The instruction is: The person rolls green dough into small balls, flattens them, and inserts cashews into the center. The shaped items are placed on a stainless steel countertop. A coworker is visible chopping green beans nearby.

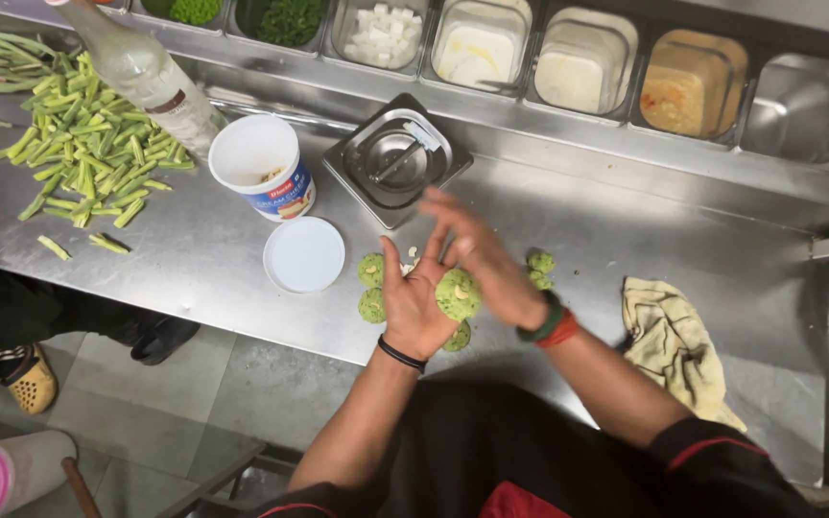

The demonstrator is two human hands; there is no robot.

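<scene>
Six green patties (458,294) are counted, eight inset containers (481,43), one white tub (259,165), one cloth (672,338).

This is a commercial kitchen, at a cold prep station. A long stainless steel counter (203,259) carries the work, and along its far edge a row of rectangular steel inset pans (587,58) holds chopped greens, white cubes, pale sauces and an orange one. Cut green beans (88,144) lie piled near the counter's left end, and a crumpled cloth (674,345) lies toward its right end. The floor below is tiled (175,393).
</scene>
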